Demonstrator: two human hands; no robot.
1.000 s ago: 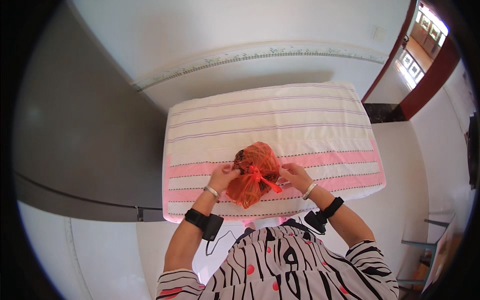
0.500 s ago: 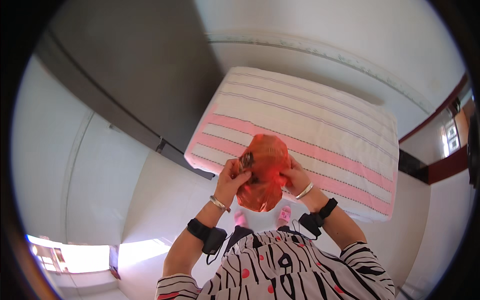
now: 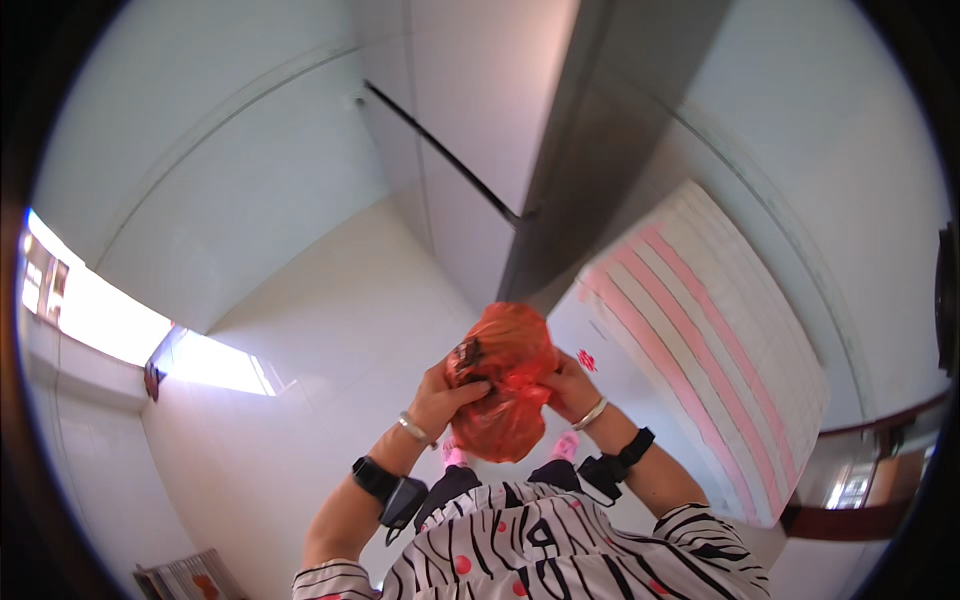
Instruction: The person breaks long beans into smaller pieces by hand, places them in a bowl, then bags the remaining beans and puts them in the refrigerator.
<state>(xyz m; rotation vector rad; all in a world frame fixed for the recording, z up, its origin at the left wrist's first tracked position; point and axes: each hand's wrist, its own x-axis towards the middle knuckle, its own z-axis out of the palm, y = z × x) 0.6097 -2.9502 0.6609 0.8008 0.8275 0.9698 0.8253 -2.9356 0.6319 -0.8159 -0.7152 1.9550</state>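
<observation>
An orange-red plastic bag (image 3: 500, 400) hangs in front of my body, gripped from both sides. My left hand (image 3: 449, 396) is closed on its left side, the thumb lying across the front of the plastic. On the right side my right hand (image 3: 569, 388) pinches the bag near its gathered middle, where the plastic looks bright red; some of its fingers are hidden behind the bag. Something dark shows at the bag's upper left, but I cannot tell what it is.
Ahead stands a tall grey cabinet (image 3: 465, 110) with a dark horizontal groove. To its right is a low box-shaped piece under a pink-and-white striped cloth (image 3: 715, 350). Light-coloured floor (image 3: 290, 300) spreads to the left, and a striped item (image 3: 190, 578) lies at the lower left.
My view has turned left, so the cabinet now stands ahead and the striped cloth has shifted to the right. Both hands still hold the bag, which is now away from the cloth.
</observation>
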